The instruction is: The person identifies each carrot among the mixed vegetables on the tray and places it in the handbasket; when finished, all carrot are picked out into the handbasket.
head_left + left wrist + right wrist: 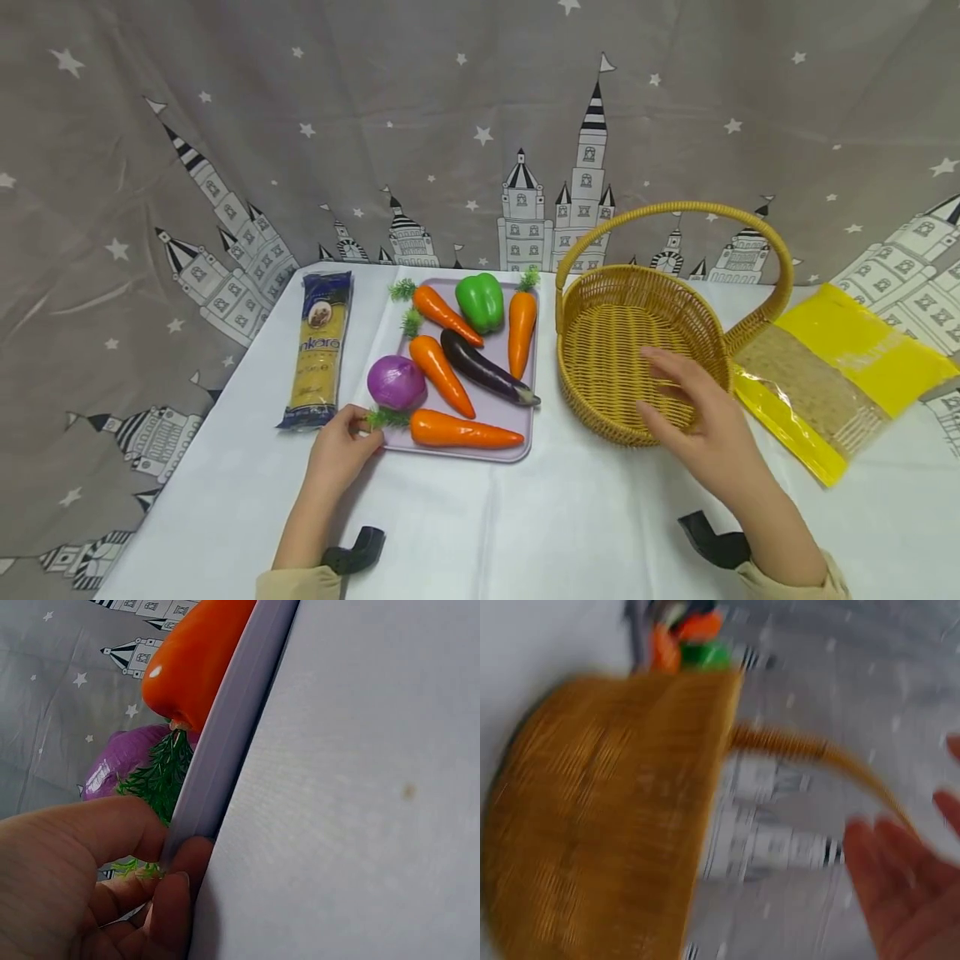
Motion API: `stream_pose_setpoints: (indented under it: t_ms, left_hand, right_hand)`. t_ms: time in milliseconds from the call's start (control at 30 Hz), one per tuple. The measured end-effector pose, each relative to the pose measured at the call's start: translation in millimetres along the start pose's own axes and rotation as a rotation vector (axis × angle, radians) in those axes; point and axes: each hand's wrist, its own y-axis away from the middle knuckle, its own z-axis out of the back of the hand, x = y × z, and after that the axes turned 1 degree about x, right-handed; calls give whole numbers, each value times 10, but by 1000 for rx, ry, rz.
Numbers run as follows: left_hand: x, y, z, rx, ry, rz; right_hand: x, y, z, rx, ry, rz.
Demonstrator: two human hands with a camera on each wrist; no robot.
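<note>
At its near left corner, a lilac tray [459, 455] is pinched between the thumb and fingers of my left hand [341, 450]. On the tray lie several orange carrots [467, 430] with green tops, a purple onion [396, 382], a dark eggplant [483, 367] and a green bell pepper [480, 303]. One carrot's leafy top [161, 776] hangs close to the left thumb in the left wrist view. Over the near right part of a wicker basket [611, 358], my right hand [701, 412] hovers with spread fingers and holds nothing. The right wrist view is blurred.
A blue and yellow pasta packet [318, 350] lies left of the tray. Right of the basket, partly behind its handle [675, 207], is a large yellow packet [840, 371]. A grey castle-print curtain [420, 125] hangs behind the white table [570, 517].
</note>
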Motion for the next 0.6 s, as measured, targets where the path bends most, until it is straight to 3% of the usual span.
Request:
stream_pose_setpoints:
  t_ms: [100, 233, 300, 400, 600]
  left_hand:
    - [9, 0, -1, -3, 12, -2]
    - [12, -2, -10, -3, 26, -6]
    - [11, -4, -15, -3, 29, -10]
    - [18, -7, -9, -8, 24, -10]
    - [20, -14, -8, -8, 10, -3]
  right_hand:
    - [90, -168, -216, 178, -65, 106]
    - [129, -355, -548, 437, -127, 132]
    - [125, -411, -712, 529, -147, 132]
    - [115, -462, -934, 609, -142, 148]
    - [81, -520, -1236, 688, -117, 121]
